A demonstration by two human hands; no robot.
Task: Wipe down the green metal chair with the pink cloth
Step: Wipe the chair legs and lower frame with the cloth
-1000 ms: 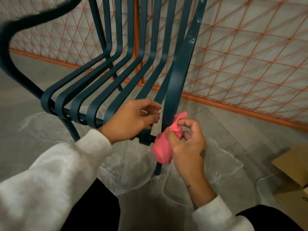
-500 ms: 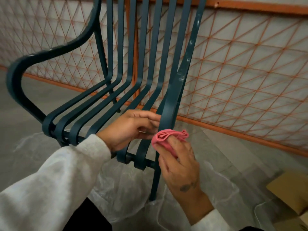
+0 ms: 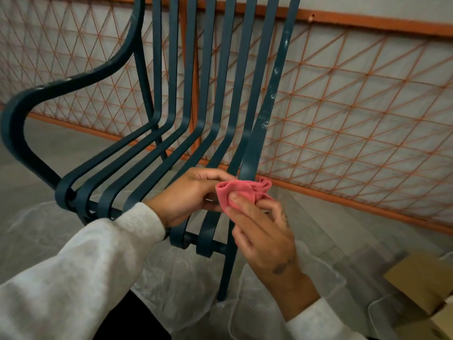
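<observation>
Pink cloth (image 3: 241,190) sits bunched into a wad against the outermost slat (image 3: 267,106) of the green metal chair (image 3: 221,77), low down where the backrest bends into the seat. The right hand (image 3: 264,231) grips it, thumb pressed on the near face of the fabric and the other fingers curled behind, so the wad wraps partly round the slat's front edge. Pale scuffs and ring-shaped marks dot that slat higher up.

Just to the left, the left hand (image 3: 188,195) lies over the seat slats with its fingers curled round the next slat inward. Its fingertips meet the cloth and are partly hidden by it, so the exact hold there is hard to read. A light grey sleeve (image 3: 85,266) covers that arm to the wrist, and a similar cuff shows at the right wrist.

The chair stands upright, its flat bars running down the back and curving forward to rolled ends at the seat's front edge. A curved armrest (image 3: 73,84) loops round on the far left. Beneath it a thin clear plastic sheet (image 3: 186,285) is spread on the grey floor (image 3: 331,212). Behind the chair runs an orange mesh railing (image 3: 355,119) against a pale wall. A cardboard box (image 3: 421,290) lies at the lower right, well apart from the chair.
</observation>
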